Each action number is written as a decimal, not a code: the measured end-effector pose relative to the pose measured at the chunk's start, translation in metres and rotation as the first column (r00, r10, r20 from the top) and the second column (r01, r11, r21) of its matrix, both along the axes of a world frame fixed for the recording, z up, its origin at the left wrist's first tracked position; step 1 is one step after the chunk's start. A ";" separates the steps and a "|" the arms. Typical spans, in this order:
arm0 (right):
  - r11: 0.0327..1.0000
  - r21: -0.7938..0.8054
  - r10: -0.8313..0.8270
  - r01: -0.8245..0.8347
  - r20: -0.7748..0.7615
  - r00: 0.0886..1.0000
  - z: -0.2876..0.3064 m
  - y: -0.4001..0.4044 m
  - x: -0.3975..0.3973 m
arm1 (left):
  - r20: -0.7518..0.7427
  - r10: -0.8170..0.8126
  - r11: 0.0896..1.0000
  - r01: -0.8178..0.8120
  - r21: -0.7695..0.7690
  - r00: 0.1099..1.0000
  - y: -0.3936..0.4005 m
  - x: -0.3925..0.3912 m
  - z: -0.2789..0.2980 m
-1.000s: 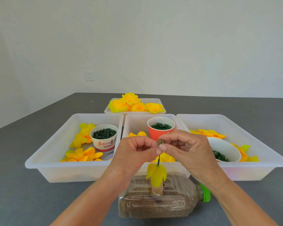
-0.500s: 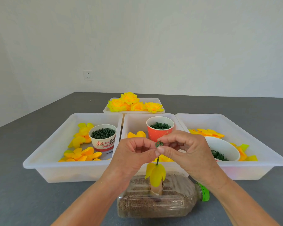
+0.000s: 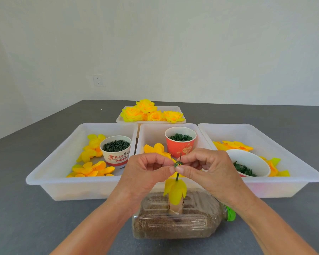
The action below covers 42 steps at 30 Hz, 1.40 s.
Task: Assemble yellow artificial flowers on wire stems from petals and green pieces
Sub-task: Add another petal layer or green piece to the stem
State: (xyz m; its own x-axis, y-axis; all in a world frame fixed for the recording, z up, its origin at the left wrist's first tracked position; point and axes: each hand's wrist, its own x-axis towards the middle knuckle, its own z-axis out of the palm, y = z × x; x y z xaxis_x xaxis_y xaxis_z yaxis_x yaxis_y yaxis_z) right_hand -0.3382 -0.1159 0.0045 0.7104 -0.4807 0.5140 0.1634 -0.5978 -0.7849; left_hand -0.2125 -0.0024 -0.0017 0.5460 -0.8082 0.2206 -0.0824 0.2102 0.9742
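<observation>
The left hand (image 3: 145,173) and right hand (image 3: 204,168) meet fingertip to fingertip over the middle of the desk (image 3: 17,218), both pinching a small green ring piece (image 3: 178,164) that sits on the wire stem (image 3: 177,174). A second ago the ring was at the very top of the wire, with nothing showing above it; now a short tip of the stem pokes up through the ring, so the piece has been threaded on and pushed a little way down. That puts this flower at its green-piece step. The ring looks to have a stretch of bare wire left to travel before it reaches the yellow petal bud (image 3: 175,190) just below, at 6 o'clock from the hands.

The stem stands upright in a cardboard tube (image 3: 175,208) fixed on a clear plastic bottle (image 3: 173,223) lying on its side, filled with brownish grain, green cap to 3 o'clock. Beyond the hands, at 12 o'clock, a red paper cup (image 3: 180,144) holds more green rings in the middle white tray (image 3: 151,131). At 10 o'clock, the left tray (image 3: 50,173) has loose yellow petals (image 3: 92,168) and a printed cup (image 3: 116,150) of dark green pieces. At 2 o'clock, the right tray (image 3: 293,162) holds petals and a white bowl (image 3: 249,159) of green bits. Finished yellow flowers (image 3: 147,111) lie in the far tray.
</observation>
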 end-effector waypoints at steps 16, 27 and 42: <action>0.991 0.124 0.065 -0.053 -0.096 0.993 -0.012 0.002 -0.004 | 0.186 0.049 0.997 -0.058 0.043 0.981 0.006 -0.002 -0.011; 0.993 0.117 0.031 -0.011 -0.173 0.984 -0.007 0.000 -0.006 | 0.247 0.079 0.996 -0.088 0.026 0.966 0.005 -0.007 -0.005; 1.000 -0.004 -0.021 0.020 -0.199 0.980 -0.012 -0.005 -0.004 | 0.468 0.097 0.988 -0.141 0.061 0.878 0.004 -0.004 -0.003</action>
